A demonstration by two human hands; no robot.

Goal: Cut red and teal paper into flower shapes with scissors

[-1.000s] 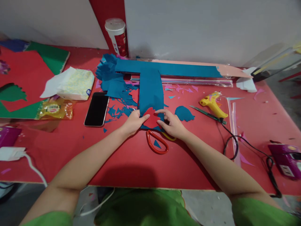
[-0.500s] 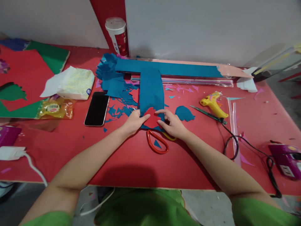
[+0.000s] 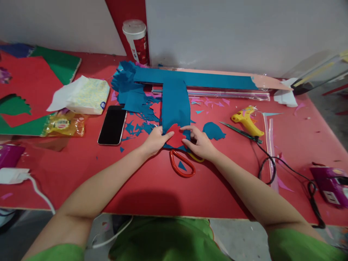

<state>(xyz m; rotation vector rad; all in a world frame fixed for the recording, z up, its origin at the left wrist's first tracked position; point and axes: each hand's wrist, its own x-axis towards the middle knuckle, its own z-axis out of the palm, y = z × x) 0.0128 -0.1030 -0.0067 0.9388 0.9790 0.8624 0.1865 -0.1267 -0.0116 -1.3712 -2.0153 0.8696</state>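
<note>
A red scalloped paper cutout [image 3: 175, 135] lies flat on the near end of a blue paper strip [image 3: 176, 98]. My left hand [image 3: 155, 140] is closed on the strip's left edge, its thumb pressing the cutout from above. On the other side, my right hand [image 3: 200, 142] holds the cutout's right edge, with index finger and thumb resting on it; its other fingers are curled and partly hidden. Just below the strip, red-handled scissors [image 3: 182, 174] lie with their blades covered. A blue scalloped cutout [image 3: 214, 131] sits right of my right hand.
A yellow glue gun [image 3: 248, 121] with a black cord and dark-green pointed scissors [image 3: 239, 132] lie to the right. Left are a phone [image 3: 112, 125], a tissue pack [image 3: 91, 95] and blue scraps [image 3: 136, 127]. A lidded cup [image 3: 136, 41] stands at the back.
</note>
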